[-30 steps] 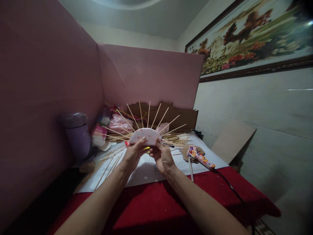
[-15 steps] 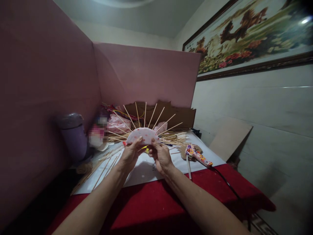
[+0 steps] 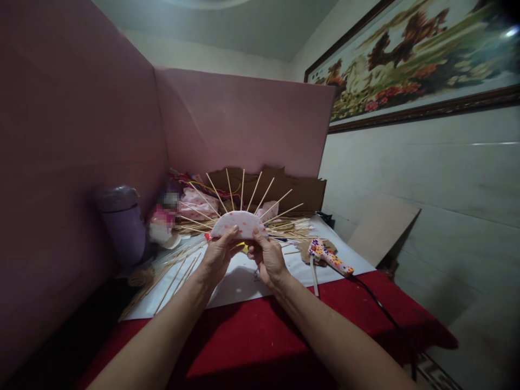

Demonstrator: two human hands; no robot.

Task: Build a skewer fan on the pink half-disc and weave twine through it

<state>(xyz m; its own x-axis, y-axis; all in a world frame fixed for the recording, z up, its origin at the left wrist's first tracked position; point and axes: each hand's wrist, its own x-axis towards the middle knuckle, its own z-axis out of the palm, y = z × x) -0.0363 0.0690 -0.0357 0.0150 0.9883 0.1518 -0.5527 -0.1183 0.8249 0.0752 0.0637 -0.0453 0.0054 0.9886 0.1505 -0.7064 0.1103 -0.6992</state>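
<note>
Both my hands hold up a half-round piece (image 3: 240, 223) covered in white cloth with pink dots. Several thin bamboo sticks (image 3: 260, 190) fan out of its curved top edge. My left hand (image 3: 218, 255) pinches its left lower edge, thumb on the front. My right hand (image 3: 268, 260) pinches the right lower edge the same way. The piece stands upright above a white sheet (image 3: 239, 281) on the red tabletop (image 3: 252, 336).
A glue gun (image 3: 327, 258) with a flowered pattern lies right of my hands, its black cord running off the table. Loose sticks (image 3: 170, 273) lie at the left. A purple lidded jar (image 3: 122, 223), pink cloth scraps (image 3: 195, 203) and brown cardboard (image 3: 292, 189) stand at the back against pink boards.
The view has shifted slightly. My hands and the fan piece stay in nearly the same place; my fingers have shifted a little along its lower edge.
</note>
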